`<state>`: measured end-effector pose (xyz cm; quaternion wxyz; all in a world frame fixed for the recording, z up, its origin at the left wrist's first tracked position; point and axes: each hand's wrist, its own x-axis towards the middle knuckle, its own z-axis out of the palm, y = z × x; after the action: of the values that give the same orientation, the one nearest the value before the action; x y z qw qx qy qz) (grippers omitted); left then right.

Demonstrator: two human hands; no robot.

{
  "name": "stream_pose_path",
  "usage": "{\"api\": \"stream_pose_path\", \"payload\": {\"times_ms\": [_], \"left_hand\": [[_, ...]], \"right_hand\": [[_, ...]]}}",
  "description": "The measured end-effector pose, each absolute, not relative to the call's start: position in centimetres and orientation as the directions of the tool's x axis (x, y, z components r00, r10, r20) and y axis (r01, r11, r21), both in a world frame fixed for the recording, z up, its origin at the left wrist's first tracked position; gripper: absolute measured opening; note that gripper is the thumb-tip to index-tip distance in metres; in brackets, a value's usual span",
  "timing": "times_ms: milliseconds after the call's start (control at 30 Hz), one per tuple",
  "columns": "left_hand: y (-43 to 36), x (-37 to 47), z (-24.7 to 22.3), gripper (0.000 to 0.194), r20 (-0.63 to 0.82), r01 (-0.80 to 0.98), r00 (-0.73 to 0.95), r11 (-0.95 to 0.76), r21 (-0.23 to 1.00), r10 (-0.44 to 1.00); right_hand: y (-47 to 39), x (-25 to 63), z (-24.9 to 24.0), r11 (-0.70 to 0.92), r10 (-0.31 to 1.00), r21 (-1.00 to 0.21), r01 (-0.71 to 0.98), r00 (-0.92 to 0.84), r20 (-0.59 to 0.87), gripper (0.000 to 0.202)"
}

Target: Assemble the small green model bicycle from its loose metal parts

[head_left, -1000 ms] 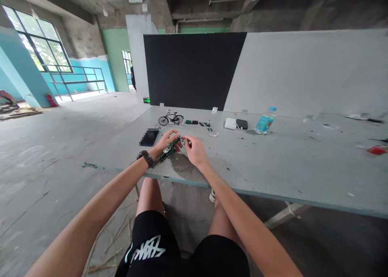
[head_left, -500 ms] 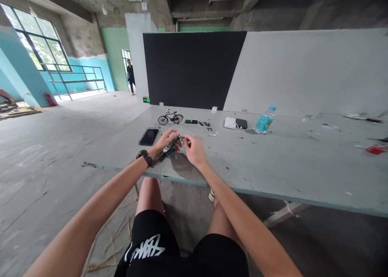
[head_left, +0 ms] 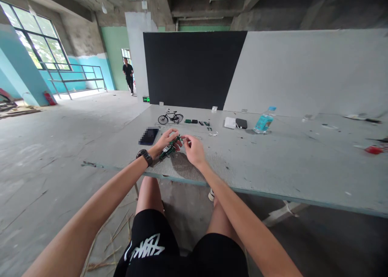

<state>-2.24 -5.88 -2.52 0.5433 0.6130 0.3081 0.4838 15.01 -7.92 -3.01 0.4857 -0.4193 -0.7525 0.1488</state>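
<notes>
Close to the table's front edge, my left hand (head_left: 166, 139) is closed around a small dark green model part (head_left: 166, 151) with a white or silvery openwork piece, perhaps from a model bicycle. The part slants up towards the right, and the fingers cover some of it. At its upper end my right hand (head_left: 195, 151) is pinched closed; whatever is between its fingertips is too small to make out. Beyond my hands, a black model bicycle (head_left: 170, 117) stands upright on the table.
Small green and black pieces (head_left: 191, 121) lie behind my hands, with silvery bits (head_left: 213, 134) nearby. A phone (head_left: 148, 136) lies left. To the right are a white box (head_left: 229, 122), a black box (head_left: 241, 123) and a blue-capped bottle (head_left: 264, 120). A person (head_left: 128, 76) is in the background.
In the background the person has come out further from the doorway, moving slightly left. My hands and the green model part hold almost the same position.
</notes>
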Motion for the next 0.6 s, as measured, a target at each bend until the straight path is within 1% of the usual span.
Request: {"api": "stream_pose_path", "payload": {"times_ms": [300, 500, 600], "left_hand": [[-5.60, -2.41, -2.86, 0.050, 0.289, -0.138, 0.352, -0.256, 0.957, 0.890], [-5.72, -2.42, -2.77, 0.048, 0.287, -0.130, 0.349, -0.257, 0.958, 0.892], [-5.91, -2.32, -2.57, 0.049, 0.277, -0.127, 0.332, -0.248, 0.960, 0.902]], "right_hand": [[-7.83, 14.77, -3.20, 0.597, 0.782, -0.652, 0.467, -0.159, 0.602, 0.024], [-7.88, 14.82, -3.38, 0.563, 0.813, -0.712, 0.419, -0.127, 0.568, 0.019], [-7.78, 14.87, -3.48, 0.553, 0.820, -0.718, 0.422, -0.124, 0.559, 0.018]]}}
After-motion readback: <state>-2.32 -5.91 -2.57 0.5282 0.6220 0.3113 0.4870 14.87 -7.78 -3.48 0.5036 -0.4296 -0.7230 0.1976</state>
